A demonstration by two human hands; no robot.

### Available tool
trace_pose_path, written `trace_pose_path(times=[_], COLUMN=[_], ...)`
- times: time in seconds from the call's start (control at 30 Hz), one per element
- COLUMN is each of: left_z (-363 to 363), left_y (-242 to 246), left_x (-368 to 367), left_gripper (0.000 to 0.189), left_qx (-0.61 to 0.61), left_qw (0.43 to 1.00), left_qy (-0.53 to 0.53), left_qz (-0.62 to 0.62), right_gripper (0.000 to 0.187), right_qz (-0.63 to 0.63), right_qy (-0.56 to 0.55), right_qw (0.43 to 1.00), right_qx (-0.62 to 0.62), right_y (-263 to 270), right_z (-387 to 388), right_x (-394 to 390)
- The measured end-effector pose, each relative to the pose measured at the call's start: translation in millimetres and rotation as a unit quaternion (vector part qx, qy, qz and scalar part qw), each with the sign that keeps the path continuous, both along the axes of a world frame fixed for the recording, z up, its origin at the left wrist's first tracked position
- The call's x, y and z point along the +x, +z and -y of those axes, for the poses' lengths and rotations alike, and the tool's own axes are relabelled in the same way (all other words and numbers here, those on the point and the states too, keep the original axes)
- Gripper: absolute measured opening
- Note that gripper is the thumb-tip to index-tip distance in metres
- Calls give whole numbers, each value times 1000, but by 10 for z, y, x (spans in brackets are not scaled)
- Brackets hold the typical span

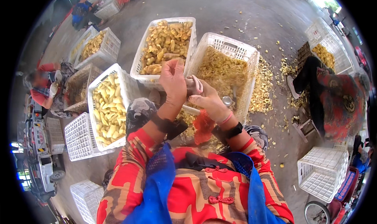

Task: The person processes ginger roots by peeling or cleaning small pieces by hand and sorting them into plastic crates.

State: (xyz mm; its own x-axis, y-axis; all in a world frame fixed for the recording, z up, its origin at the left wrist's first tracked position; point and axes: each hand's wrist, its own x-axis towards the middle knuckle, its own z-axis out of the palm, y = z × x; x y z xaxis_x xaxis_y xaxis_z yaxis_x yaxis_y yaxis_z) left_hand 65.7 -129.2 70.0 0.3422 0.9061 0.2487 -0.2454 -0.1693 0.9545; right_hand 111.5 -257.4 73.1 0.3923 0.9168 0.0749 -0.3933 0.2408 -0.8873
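Note:
My left hand [173, 82] is raised in front of a white plastic crate [193, 32] of knobbly yellow-brown produce [168, 44]. Its thumb and fingertips are pinched together; whether anything small sits between them cannot be told. Close beside it, my right hand [210, 101] grips a small brownish item with a pink edge [196, 85], perhaps folded cloth. Behind that hand stands a second white crate [250, 54] holding shredded peelings [221, 66]. A round metal object [227, 100] shows by my right fingers. Red netting [203, 126] hangs below my right wrist.
To the left, a white crate [91, 106] holds peeled pale-yellow pieces [109, 112], beside an upturned crate [79, 138]. Peelings [260, 88] litter the floor at right. Co-workers sit at left [44, 88] and right [338, 100], near a small stool [306, 128]. An empty crate [324, 171] stands lower right.

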Motion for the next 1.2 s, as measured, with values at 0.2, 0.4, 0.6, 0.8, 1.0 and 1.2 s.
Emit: trace_pose_path(times=[0.2, 0.4, 0.6, 0.8, 1.0, 1.2], left_z=[-138, -526, -634, -783, -854, -1101], left_y=[-153, -276, -191, -302, -212, -158], left_x=[-34, -238, -225, -252, -300, -385], left_gripper=[15, 19, 22, 22, 21, 19], left_qx=[-68, -212, -197, -153, -69, 14], left_qw=[992, 946, 961, 979, 993, 997], left_qy=[-103, -245, -191, -134, -88, 0], left_qz=[8, -16, 37, 11, -29, -69], right_gripper=[26, 25, 36, 35, 30, 26], right_qz=[38, -184, -63, -79, -46, -177], right_qy=[-149, -195, -132, 45, 74, 4], right_qw=[982, 961, 984, 984, 983, 984], right_qx=[-112, -62, -98, -152, -161, 18], right_y=[-194, -224, -207, -85, -227, -221], right_z=[-149, -203, -450, -516, -507, -294], right_x=[168, 418, 262, 105, 99, 282])
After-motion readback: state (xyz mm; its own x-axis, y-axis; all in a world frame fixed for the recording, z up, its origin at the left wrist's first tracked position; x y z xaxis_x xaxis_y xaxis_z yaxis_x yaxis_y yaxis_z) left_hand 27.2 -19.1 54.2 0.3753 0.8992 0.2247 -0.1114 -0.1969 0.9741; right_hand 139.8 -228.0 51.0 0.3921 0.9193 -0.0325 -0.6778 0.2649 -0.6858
